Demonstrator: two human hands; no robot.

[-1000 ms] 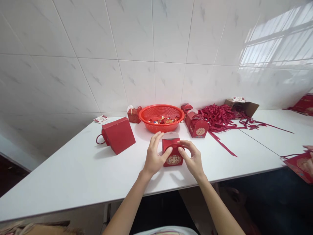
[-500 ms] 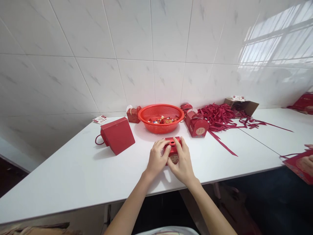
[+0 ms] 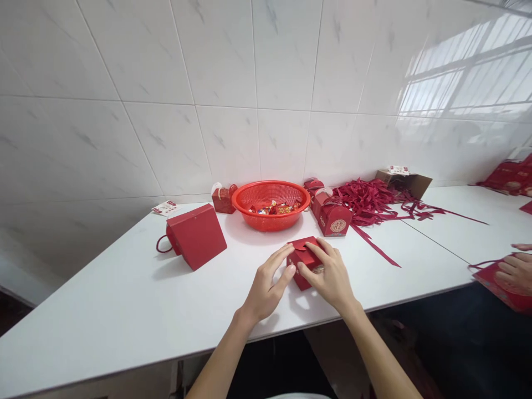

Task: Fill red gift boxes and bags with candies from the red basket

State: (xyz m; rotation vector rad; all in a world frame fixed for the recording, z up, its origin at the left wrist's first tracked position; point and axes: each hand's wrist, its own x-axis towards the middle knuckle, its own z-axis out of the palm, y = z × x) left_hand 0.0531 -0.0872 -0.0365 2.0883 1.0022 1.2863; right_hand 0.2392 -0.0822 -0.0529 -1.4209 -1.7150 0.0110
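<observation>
A small red gift box (image 3: 304, 281) with a gold emblem stands on the white table, a pointed flap showing on its top. My left hand (image 3: 266, 288) rests its fingertips and thumb against the box's left side. Over the top and right side of the box lies my right hand (image 3: 332, 277), its fingers at the flap and its thumb on the near side. Part of the emblem is hidden behind my right hand. Behind the box sits a red plastic basket (image 3: 270, 223) with wrapped sweets (image 3: 277, 208) in it.
To the left a red bag (image 3: 198, 235) lies on its side. Finished-looking red boxes (image 3: 332, 217) stand right of the basket, beside a heap of dark red ribbons (image 3: 368, 199) and an open cardboard carton (image 3: 409, 184). At the right edge, another person's hand (image 3: 517, 271) holds a red bag (image 3: 496, 282).
The gift box has turned and shifted slightly to the right. My hands have moved apart a little, and the top shows a flap where a round hole showed before.
</observation>
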